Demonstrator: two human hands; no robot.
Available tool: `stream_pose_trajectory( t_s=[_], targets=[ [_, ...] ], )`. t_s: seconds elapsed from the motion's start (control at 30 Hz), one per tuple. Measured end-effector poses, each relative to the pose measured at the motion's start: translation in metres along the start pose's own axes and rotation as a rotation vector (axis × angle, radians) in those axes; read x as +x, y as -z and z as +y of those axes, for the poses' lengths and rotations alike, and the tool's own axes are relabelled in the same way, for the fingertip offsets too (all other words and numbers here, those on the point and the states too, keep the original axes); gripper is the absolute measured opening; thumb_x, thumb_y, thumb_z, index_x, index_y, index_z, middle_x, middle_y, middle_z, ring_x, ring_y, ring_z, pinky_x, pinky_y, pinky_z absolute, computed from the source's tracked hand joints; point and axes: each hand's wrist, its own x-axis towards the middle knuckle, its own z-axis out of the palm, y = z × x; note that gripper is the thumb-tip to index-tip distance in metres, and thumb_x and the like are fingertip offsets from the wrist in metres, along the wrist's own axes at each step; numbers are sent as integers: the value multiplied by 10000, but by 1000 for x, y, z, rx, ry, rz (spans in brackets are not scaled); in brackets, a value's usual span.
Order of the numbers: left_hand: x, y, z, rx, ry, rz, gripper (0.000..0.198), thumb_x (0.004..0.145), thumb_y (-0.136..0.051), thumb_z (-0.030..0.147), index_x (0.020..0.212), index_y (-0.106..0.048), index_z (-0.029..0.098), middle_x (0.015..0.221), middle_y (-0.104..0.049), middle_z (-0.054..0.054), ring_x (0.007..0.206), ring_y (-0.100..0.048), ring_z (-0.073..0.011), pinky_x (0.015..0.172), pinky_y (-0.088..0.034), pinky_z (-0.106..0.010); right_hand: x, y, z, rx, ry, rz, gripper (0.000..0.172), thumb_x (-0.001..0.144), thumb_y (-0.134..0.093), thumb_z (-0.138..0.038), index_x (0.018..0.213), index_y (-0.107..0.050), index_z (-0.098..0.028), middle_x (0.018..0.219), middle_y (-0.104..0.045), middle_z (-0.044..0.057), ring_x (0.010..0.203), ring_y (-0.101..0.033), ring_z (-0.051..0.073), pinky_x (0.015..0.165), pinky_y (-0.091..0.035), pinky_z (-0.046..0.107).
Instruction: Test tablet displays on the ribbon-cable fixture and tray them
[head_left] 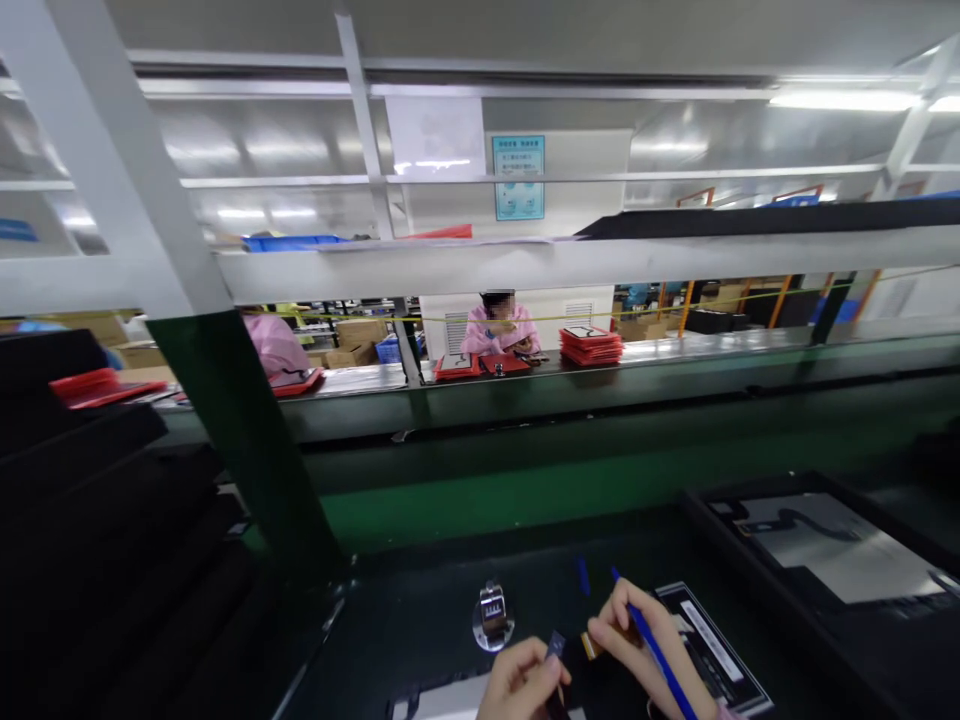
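Note:
My left hand [523, 685] pinches a small dark flat piece [556, 643] between thumb and fingertips. My right hand [637, 635] is closed around a slim blue pen-like tool [661, 662], which slants up past the knuckles. At the right fingertips a gold-coloured flex cable end [589, 646] shows; whether the fingers pinch it or only touch it, I cannot tell. Below the left hand lies a pale flat panel [454, 697], partly cut off by the frame. A dark-framed panel with a white strip [712, 640] lies beside my right wrist.
A metal tally counter [493, 612] stands behind my hands, with a small blue strip [583, 576] to its right. A black tray [750, 590] holds a silver panel at right. Black trays [97, 560] are stacked at left by a green post [240, 430]. A co-worker [499, 330] sits across.

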Motion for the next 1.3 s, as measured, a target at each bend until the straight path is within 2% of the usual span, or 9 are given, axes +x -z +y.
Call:
stream_pose_trajectory(
  t_s=[0.2,0.37,0.57,0.7,0.87,1.03,1.17,1.3],
  targets=[
    [-11,-6,7,89,-68,-11,525,520,-750,654,525,-635,142,460,-512,20,491,-421,-104,529,-292,-246,3,1,-12,-44,-89,-107,592,606,-677,-680,546,-307,-221,529,-480,-50,500,-426,92,517,-363,245],
    [-17,-11,15,94,14,-83,546,432,-764,673,447,-560,166,444,-519,11,476,-449,-119,524,-319,-256,-1,-1,-14,-74,-91,-165,569,629,-687,-638,552,-306,-222,548,-508,-43,509,-425,91,518,-350,247],
    [-21,-15,23,113,54,-48,548,385,-766,669,424,-528,178,426,-513,14,459,-443,-114,508,-312,-255,-4,-5,-16,-102,-82,-260,579,639,-669,-660,552,-298,-224,549,-529,-38,491,-431,83,498,-335,244],
    [-21,-15,24,115,65,-28,486,421,-763,602,413,-508,189,407,-505,21,444,-433,-114,492,-304,-255,-4,-6,-16,-90,-82,-268,584,640,-668,-659,553,-290,-223,551,-533,-36,500,-467,89,495,-326,237],
    [-19,-13,20,163,44,-42,388,507,-718,496,420,-483,200,401,-480,34,437,-410,-106,488,-294,-252,-5,-5,-17,-124,-55,-262,546,667,-670,-601,545,-291,-227,540,-540,-30,489,-436,89,487,-309,239],
    [-18,-10,13,214,14,-60,320,525,-677,402,420,-445,209,408,-458,36,441,-393,-100,486,-281,-250,-7,-6,-14,-162,-17,-250,485,700,-674,-495,535,-304,-227,525,-539,-29,481,-395,88,502,-324,250],
    [-17,-9,12,203,25,-70,259,548,-644,362,445,-464,207,416,-458,36,441,-404,-104,477,-287,-249,-8,-6,-13,-157,-11,-235,474,709,-669,-468,534,-300,-227,533,-538,-30,492,-425,97,500,-331,252],
    [-17,-8,12,211,20,-71,213,559,-596,341,452,-476,202,409,-451,39,427,-382,-97,468,-267,-245,-8,-7,-17,-159,-26,-243,459,713,-661,-455,532,-309,-224,540,-529,-33,492,-394,90,502,-326,251]
  ],
)
